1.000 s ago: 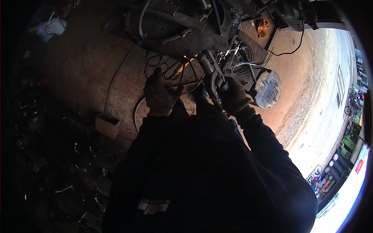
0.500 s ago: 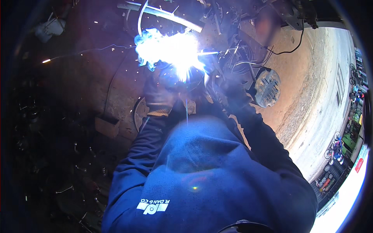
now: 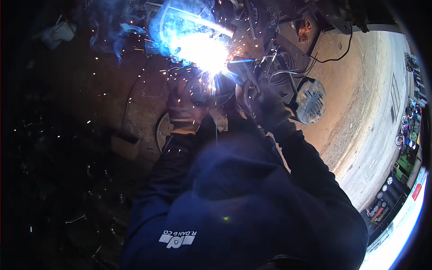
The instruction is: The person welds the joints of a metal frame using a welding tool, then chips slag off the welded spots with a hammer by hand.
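Note:
A white-blue welding arc (image 3: 209,54) burns at the top centre, with sparks flying out and blue smoke (image 3: 168,31) rising over it. My right hand (image 3: 269,105), in a dark glove, is closed around what looks like an electrode holder (image 3: 246,83). The holder's front end points up and left to the arc. My left hand (image 3: 183,102) wears a light-cuffed glove and is just below the arc, to its left. Shadow and glare hide its fingers beside a dark rounded shape (image 3: 213,92). The glare also covers the spot being welded.
A pale metal bar (image 3: 204,21) lies slanted behind the arc. Thin wires (image 3: 288,73) tangle to the right, near a grey slotted cover (image 3: 310,101). A small box (image 3: 125,146) stands at left on brown ground. A road (image 3: 378,103) runs along the right.
The arc's glare has shrunk a little and the picture is darker. Smoke has spread up and left, and more sparks scatter. Both hands stay almost in place.

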